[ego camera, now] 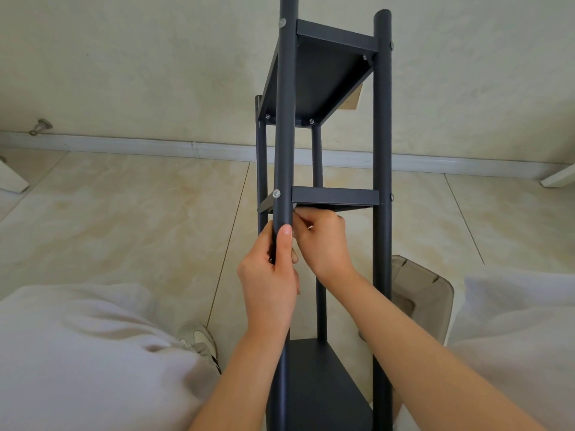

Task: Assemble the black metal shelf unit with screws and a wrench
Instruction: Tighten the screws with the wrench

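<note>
Shoe (199,339) lower left, on the tiled floor (124,213).

Black shelf unit (317,79) stands at frame centre, between the person's knees, running top to bottom.

Left hand (270,275) is wrapped round the front-left pole (284,135), thumb up along it, just below the screw (276,193) at the middle shelf (335,196).

Right hand (323,244), just right of that pole, is tucked under the shelf's front edge with fingers curled. Whether it pinches a nut or tool, cannot tell; the tips are hidden.

Risks, as judged:
- The work is done by feel, so a small part could slip and roll across the floor.
- If the grip on the pole slackens, the holes could drift apart and the screw bind or cross-thread.
- The tall frame could tip away.

Brownish plastic container (420,293) at lower right.
</note>
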`<state>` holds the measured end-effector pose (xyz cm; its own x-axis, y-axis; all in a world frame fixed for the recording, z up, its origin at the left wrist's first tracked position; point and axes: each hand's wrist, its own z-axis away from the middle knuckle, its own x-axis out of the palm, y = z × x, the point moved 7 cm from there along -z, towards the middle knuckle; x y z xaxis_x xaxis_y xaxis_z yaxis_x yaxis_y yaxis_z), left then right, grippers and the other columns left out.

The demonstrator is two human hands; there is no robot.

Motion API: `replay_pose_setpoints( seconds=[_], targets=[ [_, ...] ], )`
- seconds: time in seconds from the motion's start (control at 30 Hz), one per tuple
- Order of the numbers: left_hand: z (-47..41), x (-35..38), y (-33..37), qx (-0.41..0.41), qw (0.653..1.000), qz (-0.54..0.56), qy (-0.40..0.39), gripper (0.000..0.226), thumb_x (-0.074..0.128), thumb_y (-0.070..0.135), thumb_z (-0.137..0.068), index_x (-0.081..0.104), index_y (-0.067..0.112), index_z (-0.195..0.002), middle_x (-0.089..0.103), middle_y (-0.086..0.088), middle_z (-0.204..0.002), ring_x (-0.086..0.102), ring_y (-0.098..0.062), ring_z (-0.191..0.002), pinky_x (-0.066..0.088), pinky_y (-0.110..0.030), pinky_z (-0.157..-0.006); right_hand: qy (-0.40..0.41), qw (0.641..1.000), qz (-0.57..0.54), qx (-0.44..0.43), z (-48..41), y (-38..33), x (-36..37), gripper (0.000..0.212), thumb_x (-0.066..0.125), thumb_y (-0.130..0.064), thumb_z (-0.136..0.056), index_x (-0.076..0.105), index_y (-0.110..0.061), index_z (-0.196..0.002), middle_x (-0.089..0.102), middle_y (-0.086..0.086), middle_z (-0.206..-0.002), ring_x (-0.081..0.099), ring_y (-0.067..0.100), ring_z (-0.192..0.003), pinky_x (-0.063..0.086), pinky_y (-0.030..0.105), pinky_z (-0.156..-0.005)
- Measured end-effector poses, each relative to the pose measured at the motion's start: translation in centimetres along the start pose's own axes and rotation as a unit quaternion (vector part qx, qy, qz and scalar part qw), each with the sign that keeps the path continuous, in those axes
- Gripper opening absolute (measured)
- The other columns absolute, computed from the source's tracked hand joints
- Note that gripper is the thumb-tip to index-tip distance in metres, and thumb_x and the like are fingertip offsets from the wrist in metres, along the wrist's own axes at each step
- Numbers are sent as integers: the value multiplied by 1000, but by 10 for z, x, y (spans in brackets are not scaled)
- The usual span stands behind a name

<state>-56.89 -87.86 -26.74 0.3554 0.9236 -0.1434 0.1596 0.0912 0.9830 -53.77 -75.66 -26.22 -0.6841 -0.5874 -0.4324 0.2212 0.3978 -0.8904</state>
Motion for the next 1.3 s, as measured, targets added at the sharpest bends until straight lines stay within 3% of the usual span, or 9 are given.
replay_pose_setpoints(
  seconds=[0.13, 0.33, 0.57, 0.93, 1.1, 1.17, 1.3],
  targets=[
    [0, -1, 0, 2, 1000, 2, -3, 28, 47, 36, -102, 68, 19, -95, 56, 2, -63, 50, -15, -37, 41, -22, -37, -26, 999, 22, -1, 2, 2, -3, 31, 55, -15, -99, 67, -4, -72, 64, 5, -64, 55, 5, -58, 41, 10, -57],
    [-1, -3, -1, 2, 1000, 4, -2, 33, 46, 40, -100, 67, 15, -96, 58, 0, -63, 52, -15, -39, 43, -22, -37, -29, 998, 53, 4, 6, 2, -12, 34, 52, -16, -97, 62, -9, -66, 48, -6, -48, 47, 7, -49, 37, 13, -50],
    [-1, -2, 1, 12, 1000, 4, -1, 40, 44, 48, -96, 69, 20, -108, 56, 1, -61, 52, -14, -41, 45, -25, -39, -24, 997, 71, -27, 4, -14, -16, 34, 53, -15, -96, 61, -3, -65, 57, 10, -56, 52, 23, -56, 43, 30, -56],
    [-1, -4, -2, 3, 1000, 2, 7, 33, 46, 37, -102, 68, 12, -102, 54, 4, -59, 50, -12, -39, 42, -22, -38, -29, 997, 77, -15, 3, -13, -10, 34, 56, -14, -96, 66, -4, -65, 57, 7, -54, 50, 21, -52, 41, 25, -52],
    [-2, -4, -3, 9, 1000, -4, 11, 32, 46, 37, -101, 67, 13, -94, 54, 6, -58, 51, -11, -40, 42, -22, -40, -36, 995, 91, -13, 2, -12, -5, 33, 54, -15, -97, 68, -2, -70, 66, 10, -64, 61, 24, -60, 54, 32, -63],
    [-1, -4, -2, 12, 1000, -10, 11, 35, 46, 39, -101, 68, 13, -96, 54, 7, -58, 52, -11, -42, 43, -22, -41, -36, 995, 88, -5, 1, -10, -3, 33, 55, -16, -98, 68, -3, -71, 67, 8, -66, 63, 19, -62, 54, 26, -63],
    [-2, -5, -3, 11, 1000, -5, 12, 33, 46, 36, -102, 68, 12, -97, 51, 6, -55, 49, -11, -38, 40, -21, -39, -25, 997, 76, 6, -1, -6, 2, 35, 57, -17, -98, 62, -13, -64, 55, -9, -54, 55, -1, -52, 42, 6, -55]
  ],
)
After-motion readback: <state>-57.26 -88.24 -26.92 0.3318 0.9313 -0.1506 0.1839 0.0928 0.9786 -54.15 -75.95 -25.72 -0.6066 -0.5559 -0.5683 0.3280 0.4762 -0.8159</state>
